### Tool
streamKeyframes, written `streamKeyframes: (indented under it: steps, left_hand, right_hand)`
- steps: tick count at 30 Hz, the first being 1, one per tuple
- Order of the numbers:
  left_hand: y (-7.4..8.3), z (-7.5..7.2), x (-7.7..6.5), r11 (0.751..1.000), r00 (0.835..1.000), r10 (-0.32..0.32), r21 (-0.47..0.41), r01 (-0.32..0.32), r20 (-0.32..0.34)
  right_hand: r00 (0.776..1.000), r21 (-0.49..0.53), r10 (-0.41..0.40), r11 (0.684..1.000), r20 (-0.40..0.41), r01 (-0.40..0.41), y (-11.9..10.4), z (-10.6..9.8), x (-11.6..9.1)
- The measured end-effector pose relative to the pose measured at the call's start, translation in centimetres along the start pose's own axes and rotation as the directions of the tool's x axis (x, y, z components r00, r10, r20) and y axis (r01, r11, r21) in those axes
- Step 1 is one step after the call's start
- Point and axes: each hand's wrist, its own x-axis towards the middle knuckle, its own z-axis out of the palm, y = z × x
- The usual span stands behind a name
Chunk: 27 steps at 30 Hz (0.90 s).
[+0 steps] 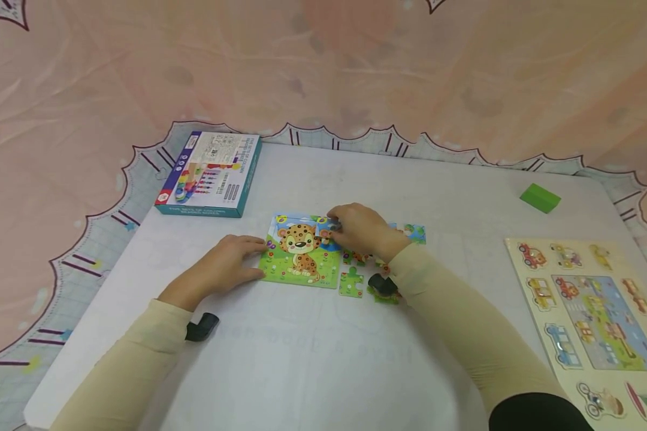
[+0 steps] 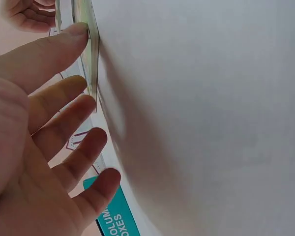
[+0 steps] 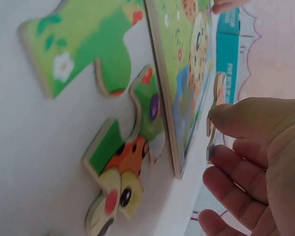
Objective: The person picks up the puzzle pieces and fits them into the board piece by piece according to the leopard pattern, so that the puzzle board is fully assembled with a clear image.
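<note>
A square puzzle board [image 1: 299, 272] with a spotted leopard cub on green grass lies at the middle of the table. My left hand [image 1: 221, 268] is at its left side; in the left wrist view the thumb [image 2: 64, 46] touches the board's edge and the other fingers are loosely extended. Over the board's upper right corner, my right hand [image 1: 371, 230] pinches a thin wooden puzzle piece [image 3: 215, 101] between thumb and fingers. Several loose puzzle pieces [image 1: 350, 284] lie right of the board, some hidden under my right arm. One loose piece shows a cartoon eye [image 3: 125, 196].
At the back left lies a boxed set [image 1: 215, 173] with teal sides. A green block [image 1: 540, 198] sits at the back right. A vehicle puzzle board [image 1: 528, 299] lies along the right side. Patterned cloth [image 1: 323, 72] hangs behind the white table [image 1: 280, 359].
</note>
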Motion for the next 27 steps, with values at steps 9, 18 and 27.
streamKeyframes:
  steps: [9, 18, 27]
  left_hand:
    - [-0.7, -0.1, 0.3, 0.999, 0.999, 0.036, -0.006, -0.036, -0.005]
    - [-0.6, -0.3, 0.6, 0.999, 0.999, 0.048, -0.013, -0.048, -0.001]
    - [-0.7, -0.3, 0.6, 0.999, 0.999, 0.044, 0.009, -0.045, 0.012]
  right_hand:
    - [1.0, -0.021, -0.024, 0.999, 0.019, 0.024, -1.2, 0.4, 0.8]
    - [0.999, -0.036, -0.036, 0.999, 0.04, 0.038, -2.5, 1.1, 2.1]
    - [0.999, 0.001, -0.006, 1.0, 0.053, 0.006, -3.6, 1.8, 3.3]
